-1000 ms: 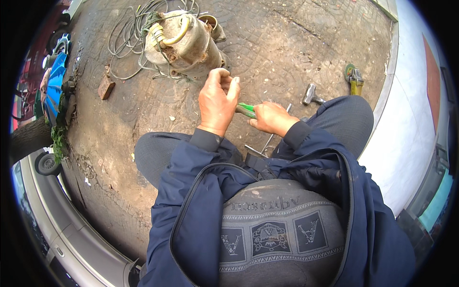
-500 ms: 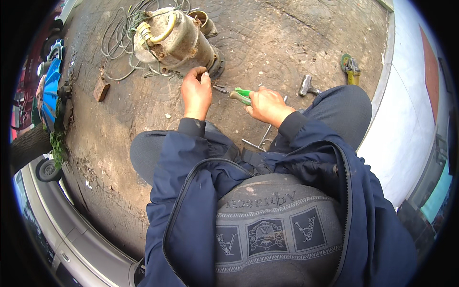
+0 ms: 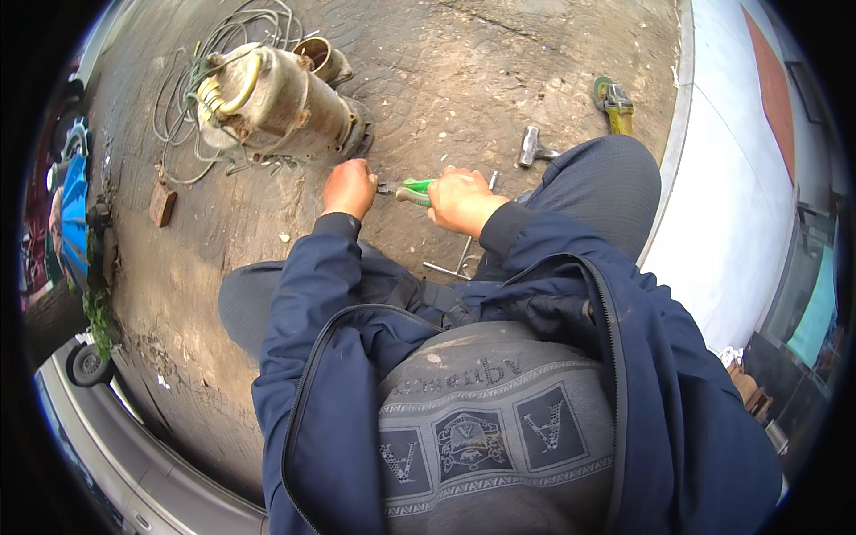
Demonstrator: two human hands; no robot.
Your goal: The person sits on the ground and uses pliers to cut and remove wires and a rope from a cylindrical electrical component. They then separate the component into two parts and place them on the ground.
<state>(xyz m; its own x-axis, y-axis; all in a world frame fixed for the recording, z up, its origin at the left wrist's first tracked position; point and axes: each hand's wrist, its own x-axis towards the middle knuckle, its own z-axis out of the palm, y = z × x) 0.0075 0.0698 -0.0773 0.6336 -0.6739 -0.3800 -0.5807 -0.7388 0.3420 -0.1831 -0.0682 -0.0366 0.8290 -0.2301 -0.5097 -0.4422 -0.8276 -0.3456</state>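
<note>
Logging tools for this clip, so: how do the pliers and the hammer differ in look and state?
The pliers have green handles; the hammer looks plain grey.
The pliers are gripped in the right hand; the hammer lies unheld on the ground, near the right knee.
The pliers have two handles; the hammer has a block-like head on one.
Both are hand tools with grey metal parts.
</note>
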